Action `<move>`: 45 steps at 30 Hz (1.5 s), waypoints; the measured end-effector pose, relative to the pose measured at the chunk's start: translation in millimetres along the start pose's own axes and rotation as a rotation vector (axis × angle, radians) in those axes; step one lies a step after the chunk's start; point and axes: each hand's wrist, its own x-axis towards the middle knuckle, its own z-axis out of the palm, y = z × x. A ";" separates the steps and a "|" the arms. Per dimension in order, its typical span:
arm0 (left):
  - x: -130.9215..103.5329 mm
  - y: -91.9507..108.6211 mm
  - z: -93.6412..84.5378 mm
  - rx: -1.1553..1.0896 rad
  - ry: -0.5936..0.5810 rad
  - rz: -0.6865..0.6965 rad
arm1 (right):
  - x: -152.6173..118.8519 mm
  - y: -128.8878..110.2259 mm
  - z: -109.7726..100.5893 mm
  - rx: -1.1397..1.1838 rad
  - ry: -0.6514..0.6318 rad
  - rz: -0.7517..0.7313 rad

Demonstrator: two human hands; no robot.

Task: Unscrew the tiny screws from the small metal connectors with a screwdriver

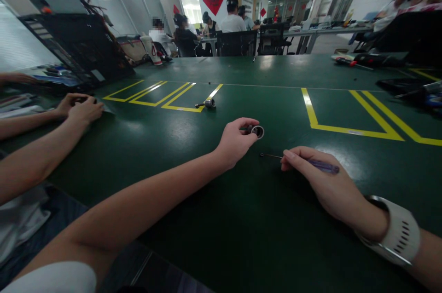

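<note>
Between its thumb and fingers, my left hand point(237, 142) holds a round metal part point(258, 132), its ring-shaped open end facing me. My right hand point(316, 175) grips a screwdriver with a clear purple handle point(322, 166). The thin shaft points left, and a small dark ring-like piece point(261, 155) is at its tip, below the metal part and apart from it. Farther off to the left, a second metal part with a short rod point(207, 104) lies on the green table point(179, 146) at a yellow tape corner.
At the left, another person's hands point(81, 108) hold something small and dark. Yellow tape outlines point(355, 132) mark the table. Screwdrivers point(345, 60) lie at the far right, near dark tools point(414, 90). A black case point(76, 49) stands at the back left.
</note>
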 end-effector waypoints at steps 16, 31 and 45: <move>1.0 -2.7 2.3 -0.100 0.003 -0.014 | -9.4 -12.6 2.4 -0.316 0.036 -0.334; -6.2 4.2 4.6 -0.181 -0.075 -0.041 | -10.0 -13.6 3.4 -0.187 0.079 -0.291; -10.0 4.7 6.1 -0.084 -0.126 -0.095 | -4.9 -12.6 2.2 -0.080 0.052 -0.103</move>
